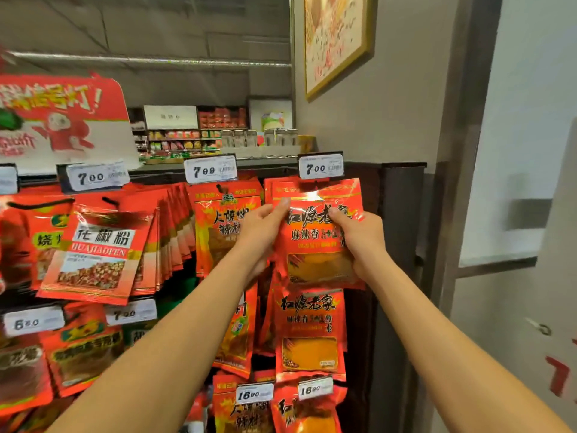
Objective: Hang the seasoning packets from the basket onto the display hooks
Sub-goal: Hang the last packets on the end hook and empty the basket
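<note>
Seasoning packet (317, 232) gripped by both hands, under price tag (320, 165).

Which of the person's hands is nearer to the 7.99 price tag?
Left. The left hand grips the packet just below and right of the 7.99 price tag; the right hand grips the packet's far side, further right.

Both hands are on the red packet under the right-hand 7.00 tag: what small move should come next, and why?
Probably ease the packet upward and back so its top hole slides onto the hook behind the price tag. The left hand and right hand hold its sides, and its top edge sits just below the tag.
</note>
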A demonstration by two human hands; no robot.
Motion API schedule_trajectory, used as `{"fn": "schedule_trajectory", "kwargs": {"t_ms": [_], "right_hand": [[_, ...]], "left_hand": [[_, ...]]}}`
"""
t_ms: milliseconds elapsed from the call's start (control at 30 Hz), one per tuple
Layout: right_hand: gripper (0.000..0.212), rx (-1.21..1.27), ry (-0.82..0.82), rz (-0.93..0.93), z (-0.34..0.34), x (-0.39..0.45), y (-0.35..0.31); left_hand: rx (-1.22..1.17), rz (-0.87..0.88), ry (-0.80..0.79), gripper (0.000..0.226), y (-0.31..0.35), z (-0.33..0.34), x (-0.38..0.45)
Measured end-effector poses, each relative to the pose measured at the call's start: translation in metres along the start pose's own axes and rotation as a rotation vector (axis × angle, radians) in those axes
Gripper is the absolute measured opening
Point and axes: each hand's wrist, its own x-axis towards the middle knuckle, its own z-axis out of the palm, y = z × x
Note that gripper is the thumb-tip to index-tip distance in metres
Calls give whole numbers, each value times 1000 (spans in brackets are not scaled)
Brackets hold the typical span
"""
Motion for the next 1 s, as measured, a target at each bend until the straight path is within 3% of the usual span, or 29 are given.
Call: {"fn": "schedule_trajectory", "kwargs": {"t_ms": [167, 333, 500, 733, 867, 1000], "right_hand": [[17, 22, -39, 1, 0, 18, 5], [26, 0, -26, 36, 0, 31, 2], [22, -47, -43, -34, -4, 42, -6], [38, -85, 17, -68, 2, 47, -10], [27, -91, 20, -67, 6, 51, -13], [39, -107, 25, -59, 5, 57, -16]], "left_hand": [[31, 97, 119, 23, 7, 21, 27], [84, 113, 212, 28, 6, 25, 44], [114, 160, 247, 21, -1, 24, 54], [95, 173, 238, 19, -2, 24, 62], [91, 161, 252, 22, 4, 24, 65], [86, 165, 269, 28, 4, 27, 66]]}}
